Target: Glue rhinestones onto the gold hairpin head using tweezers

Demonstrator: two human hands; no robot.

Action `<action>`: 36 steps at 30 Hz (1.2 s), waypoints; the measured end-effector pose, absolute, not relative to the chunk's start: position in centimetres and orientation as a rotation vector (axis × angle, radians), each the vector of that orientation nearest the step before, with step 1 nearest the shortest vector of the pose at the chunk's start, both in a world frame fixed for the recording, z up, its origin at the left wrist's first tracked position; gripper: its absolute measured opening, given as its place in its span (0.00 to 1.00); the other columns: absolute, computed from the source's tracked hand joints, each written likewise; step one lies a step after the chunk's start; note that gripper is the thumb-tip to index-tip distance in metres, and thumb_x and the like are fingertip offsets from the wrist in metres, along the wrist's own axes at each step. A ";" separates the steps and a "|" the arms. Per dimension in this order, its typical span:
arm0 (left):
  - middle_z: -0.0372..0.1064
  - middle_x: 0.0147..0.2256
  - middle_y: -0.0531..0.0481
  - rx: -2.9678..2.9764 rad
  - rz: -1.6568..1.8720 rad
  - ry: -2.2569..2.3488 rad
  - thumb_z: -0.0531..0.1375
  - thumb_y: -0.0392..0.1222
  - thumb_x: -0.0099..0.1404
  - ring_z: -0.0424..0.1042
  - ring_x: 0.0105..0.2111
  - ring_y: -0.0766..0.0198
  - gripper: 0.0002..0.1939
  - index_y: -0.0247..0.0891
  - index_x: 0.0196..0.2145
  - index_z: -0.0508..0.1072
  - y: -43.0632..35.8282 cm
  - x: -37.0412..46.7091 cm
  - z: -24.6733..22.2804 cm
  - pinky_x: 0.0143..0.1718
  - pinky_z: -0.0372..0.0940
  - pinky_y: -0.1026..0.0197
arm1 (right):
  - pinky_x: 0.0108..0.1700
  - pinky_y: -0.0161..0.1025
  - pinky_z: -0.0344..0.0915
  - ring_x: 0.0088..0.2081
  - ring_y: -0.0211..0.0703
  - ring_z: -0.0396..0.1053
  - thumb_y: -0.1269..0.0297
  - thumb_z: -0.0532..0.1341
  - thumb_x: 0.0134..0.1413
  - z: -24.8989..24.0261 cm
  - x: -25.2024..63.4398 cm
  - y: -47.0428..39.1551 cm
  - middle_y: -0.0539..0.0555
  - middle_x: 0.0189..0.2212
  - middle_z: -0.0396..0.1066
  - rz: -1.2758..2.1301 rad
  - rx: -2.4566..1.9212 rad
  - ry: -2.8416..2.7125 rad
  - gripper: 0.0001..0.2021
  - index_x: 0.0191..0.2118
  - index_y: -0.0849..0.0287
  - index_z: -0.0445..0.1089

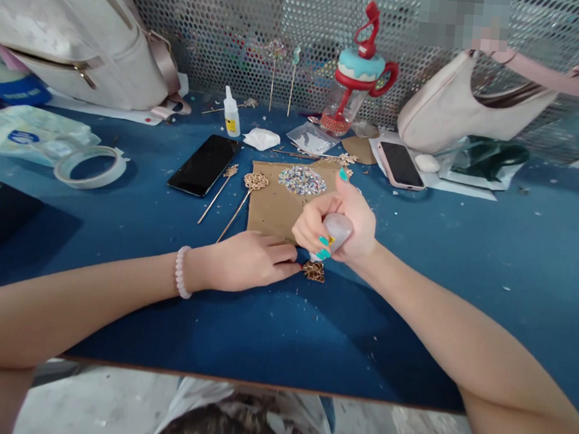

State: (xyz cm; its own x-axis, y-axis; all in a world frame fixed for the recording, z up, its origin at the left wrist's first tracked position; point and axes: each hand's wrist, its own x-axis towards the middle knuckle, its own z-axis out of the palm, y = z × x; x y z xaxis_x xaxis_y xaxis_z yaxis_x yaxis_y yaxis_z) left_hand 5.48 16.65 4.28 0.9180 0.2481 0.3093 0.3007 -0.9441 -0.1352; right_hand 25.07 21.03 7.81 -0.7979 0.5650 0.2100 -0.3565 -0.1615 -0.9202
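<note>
My right hand [342,224] is closed around a small translucent glue bottle [339,233], tipped nozzle-down with its thumb raised. Just below the nozzle is the gold filigree head of a hair stick [314,271]. My left hand [248,260] rests low over the table, its fingertips pinched at the left edge of that filigree; the stick itself is hidden. Behind both hands lies a piece of brown cardboard [270,205] bearing a pile of sparkling rhinestones [302,180]. Two more gold hair sticks, one with a round openwork head [255,181] and one smaller [230,171], lie left of the cardboard.
A black phone [204,165], another glue bottle [232,113] and a tape roll [90,168] are on the left. Toward the back stand a red-handled cup [350,81] and a white handbag [459,103]. A pink-cased phone [400,165] lies right. A backpack [83,33] fills the back left.
</note>
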 end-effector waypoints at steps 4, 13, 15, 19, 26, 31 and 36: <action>0.75 0.38 0.48 -2.904 -0.437 -0.439 0.44 0.37 0.79 0.74 0.36 0.62 0.19 0.37 0.47 0.75 16.7 5.6 4.4 0.37 0.70 0.62 | 0.18 0.33 0.50 0.13 0.33 0.54 0.37 0.46 0.67 7.8 25.1 21.0 0.50 0.09 0.55 1.998 -0.247 -1.486 0.36 0.14 0.57 0.60; 0.74 0.38 0.48 -2.930 -0.441 -0.433 0.45 0.38 0.80 0.74 0.37 0.62 0.19 0.37 0.48 0.75 16.8 5.6 4.4 0.36 0.69 0.63 | 0.18 0.33 0.49 0.13 0.33 0.54 0.41 0.50 0.65 8.0 25.1 20.8 0.49 0.09 0.54 2.016 -0.313 -1.445 0.33 0.14 0.57 0.60; 0.74 0.39 0.48 -2.930 -0.438 -0.438 0.45 0.38 0.80 0.74 0.37 0.62 0.18 0.38 0.47 0.75 16.7 5.5 4.5 0.35 0.68 0.63 | 0.17 0.34 0.48 0.13 0.33 0.53 0.40 0.51 0.64 7.9 25.1 20.8 0.49 0.08 0.53 2.011 -0.327 -1.439 0.32 0.14 0.56 0.60; 0.75 0.40 0.47 -2.927 -0.427 -0.427 0.46 0.37 0.79 0.74 0.38 0.61 0.17 0.37 0.49 0.75 16.7 5.4 4.4 0.34 0.67 0.63 | 0.18 0.34 0.48 0.13 0.33 0.54 0.42 0.50 0.65 7.9 25.1 20.8 0.49 0.09 0.54 2.006 -0.341 -1.430 0.32 0.14 0.57 0.60; 0.74 0.42 0.46 -2.929 -0.390 -0.408 0.47 0.35 0.78 0.74 0.39 0.61 0.16 0.37 0.52 0.73 17.0 5.1 4.2 0.34 0.67 0.63 | 0.18 0.34 0.47 0.13 0.32 0.55 0.41 0.47 0.68 7.4 25.1 21.1 0.49 0.09 0.55 2.018 -0.335 -1.429 0.35 0.14 0.58 0.60; 0.74 0.40 0.46 -2.912 -0.357 -0.400 0.47 0.33 0.77 0.74 0.38 0.60 0.16 0.37 0.52 0.72 16.9 5.1 4.2 0.33 0.67 0.63 | 0.19 0.31 0.52 0.15 0.30 0.56 0.37 0.51 0.68 7.0 25.4 21.3 0.44 0.13 0.59 2.058 -0.274 -1.448 0.33 0.20 0.59 0.62; 0.75 0.41 0.46 -2.889 -0.315 -0.402 0.45 0.34 0.77 0.74 0.35 0.60 0.18 0.37 0.52 0.73 16.9 5.2 4.3 0.31 0.66 0.62 | 0.17 0.32 0.48 0.14 0.32 0.54 0.40 0.51 0.67 7.4 25.5 21.4 0.47 0.10 0.57 2.036 -0.300 -1.418 0.33 0.16 0.58 0.61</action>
